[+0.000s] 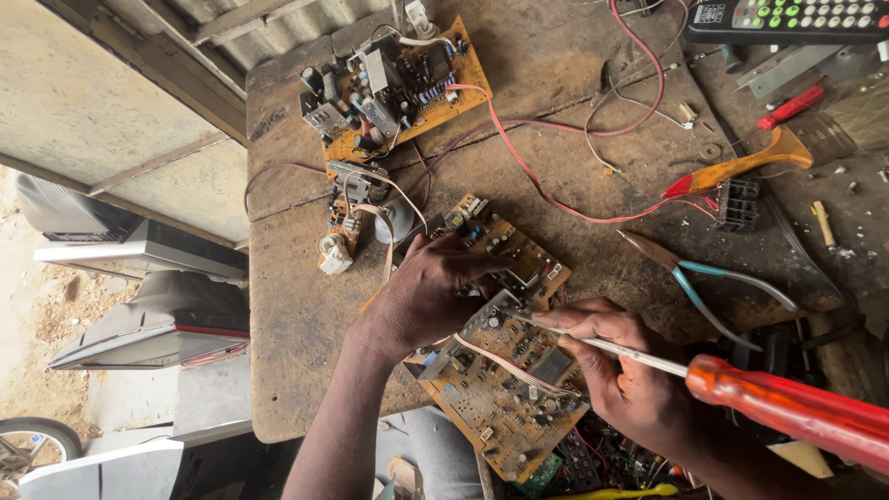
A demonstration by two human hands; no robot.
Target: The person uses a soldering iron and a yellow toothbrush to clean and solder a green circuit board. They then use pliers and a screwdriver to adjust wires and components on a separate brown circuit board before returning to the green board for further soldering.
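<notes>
Under my left hand (pixel 421 301) lies the circuit board (pixel 500 370), and my fingers are curled down on its upper middle, pressing it to the tabletop (pixel 296 306). My right hand (pixel 620 370) is closed round the metal shaft of a red-handled screwdriver (pixel 787 403), pinching it close to the tip. The handle trails off to my lower right and the blade points up-left, its tip resting on the board just beside my left fingers. So the tool crosses the board's long axis, which runs from upper left, away from me, down to the lower right, where the near end hangs over the tabletop's edge. Both hands touch the board; the left sits nearer its centre, the right at its right edge. A ribbon of thin wires (pixel 514 366) crosses the board between them. Further right lie blue-handled pliers (pixel 718 282); beyond, a second orange board (pixel 398 88) with red wires (pixel 556 199) trailing from it.
</notes>
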